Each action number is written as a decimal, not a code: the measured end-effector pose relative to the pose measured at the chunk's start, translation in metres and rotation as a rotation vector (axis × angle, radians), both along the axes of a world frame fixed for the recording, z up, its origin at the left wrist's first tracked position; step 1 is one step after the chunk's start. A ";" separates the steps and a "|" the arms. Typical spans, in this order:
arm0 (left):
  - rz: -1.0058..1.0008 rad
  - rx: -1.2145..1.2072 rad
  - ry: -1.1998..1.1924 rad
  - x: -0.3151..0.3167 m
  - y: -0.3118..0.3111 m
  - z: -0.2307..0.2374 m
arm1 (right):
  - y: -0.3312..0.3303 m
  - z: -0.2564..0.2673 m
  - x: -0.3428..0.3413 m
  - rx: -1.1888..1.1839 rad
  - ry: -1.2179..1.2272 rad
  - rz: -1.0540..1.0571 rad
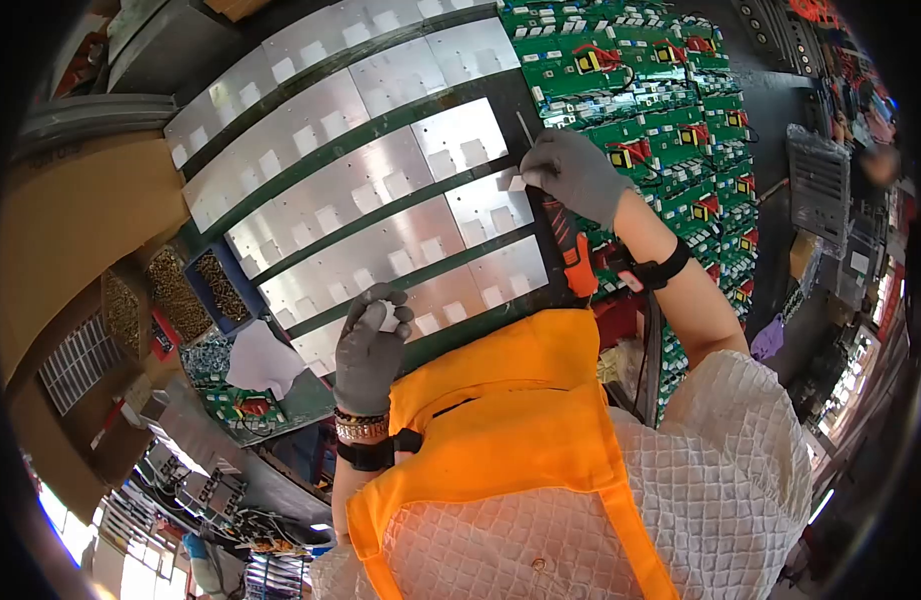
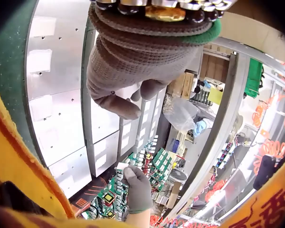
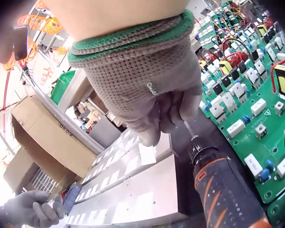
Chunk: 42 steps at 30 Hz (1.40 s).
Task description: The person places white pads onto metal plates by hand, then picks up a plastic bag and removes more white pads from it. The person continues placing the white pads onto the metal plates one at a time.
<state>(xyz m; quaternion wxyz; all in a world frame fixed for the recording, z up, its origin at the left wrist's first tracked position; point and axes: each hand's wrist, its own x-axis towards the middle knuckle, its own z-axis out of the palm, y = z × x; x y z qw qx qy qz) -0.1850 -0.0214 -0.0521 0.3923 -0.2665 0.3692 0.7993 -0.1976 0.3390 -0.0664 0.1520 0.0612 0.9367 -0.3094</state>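
My gloved right hand [image 1: 581, 175] pinches a small white square pad [image 3: 147, 154] by its edge, at the right end of the silvery metal plates [image 1: 491, 205]. These plates lie in rows, many bearing similar white squares. Just below that hand, a black and orange power screwdriver [image 1: 569, 245] lies with its thin bit toward the fingers. Nearer my body, the gloved left hand [image 1: 369, 350] has its fingers curled around a small white piece [image 1: 389, 318], above the front row of plates. Its palm side is mostly hidden in the left wrist view.
Green circuit boards [image 1: 671, 150] crowd the right side, with wires and raised parts. At the left stand a blue bin [image 1: 221, 290] of screws, more screw heaps [image 1: 176, 290] and a large cardboard box [image 1: 81, 200]. A white cloth-like piece [image 1: 264, 357] lies near the table's left corner.
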 end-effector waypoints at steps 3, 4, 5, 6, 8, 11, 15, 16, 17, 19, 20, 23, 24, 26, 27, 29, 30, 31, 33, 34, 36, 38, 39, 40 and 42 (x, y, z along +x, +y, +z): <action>-0.018 -0.009 0.007 0.001 0.000 -0.003 | 0.002 -0.001 -0.001 -0.030 -0.057 -0.039; -0.028 -0.020 0.012 0.001 0.001 -0.004 | 0.008 0.000 -0.008 -0.034 0.031 -0.037; -0.029 -0.015 0.016 0.001 0.002 -0.006 | 0.014 0.000 -0.015 -0.039 0.117 -0.035; -0.039 -0.012 -0.001 0.001 0.002 -0.006 | 0.018 0.006 -0.029 -0.022 0.130 -0.081; -0.051 -0.013 -0.020 -0.002 0.003 -0.006 | 0.024 0.017 -0.061 0.057 0.197 -0.068; -0.064 -0.062 -0.020 -0.011 0.009 -0.004 | 0.033 0.001 -0.104 0.199 0.281 -0.005; -0.075 -0.114 0.015 -0.025 0.019 -0.001 | 0.047 -0.023 -0.131 0.355 0.293 0.081; -0.096 -0.141 0.028 -0.027 0.020 -0.002 | 0.049 -0.024 -0.133 0.358 0.273 0.078; -0.093 -0.140 0.025 -0.029 0.021 -0.002 | 0.050 -0.025 -0.135 0.359 0.271 0.082; -0.106 -0.189 0.036 -0.033 0.026 -0.002 | 0.050 -0.025 -0.138 0.389 0.193 0.091; -0.107 -0.187 0.032 -0.035 0.028 -0.001 | 0.052 -0.027 -0.139 0.390 0.188 0.091; -0.127 -0.201 0.019 -0.040 0.037 0.003 | 0.052 -0.036 -0.138 0.367 0.205 0.099; -0.131 -0.202 0.017 -0.042 0.041 0.006 | 0.051 -0.036 -0.139 0.381 0.221 0.101; -0.138 -0.201 0.017 -0.045 0.048 0.007 | 0.051 -0.035 -0.139 0.398 0.238 0.100; -0.142 -0.193 0.010 -0.046 0.050 0.007 | 0.050 -0.034 -0.138 0.391 0.273 0.104; -0.153 -0.189 0.006 -0.049 0.052 0.007 | 0.048 -0.034 -0.131 0.381 0.310 0.100; -0.154 -0.190 0.002 -0.049 0.053 0.008 | 0.047 -0.035 -0.123 0.375 0.355 0.065; -0.152 -0.189 -0.002 -0.050 0.054 0.008 | 0.046 -0.036 -0.116 0.370 0.402 0.032; -0.176 -0.192 0.019 -0.050 0.055 0.005 | 0.040 -0.033 -0.103 0.373 0.389 0.046; -0.166 -0.182 -0.005 -0.048 0.055 0.001 | 0.036 -0.032 -0.097 0.375 0.370 0.058; -0.165 -0.169 -0.025 -0.046 0.053 -0.005 | 0.029 -0.029 -0.092 0.401 0.306 0.052; -0.159 -0.183 -0.033 -0.046 0.057 -0.005 | 0.025 -0.025 -0.093 0.437 0.178 0.054; -0.163 -0.192 -0.030 -0.046 0.059 -0.004 | 0.023 -0.025 -0.092 0.441 0.184 0.039; -0.179 -0.207 -0.038 -0.046 0.060 -0.004 | 0.021 -0.027 -0.092 0.450 0.149 0.045; -0.217 -0.240 -0.023 -0.050 0.064 0.000 | 0.018 -0.029 -0.089 0.465 0.123 0.050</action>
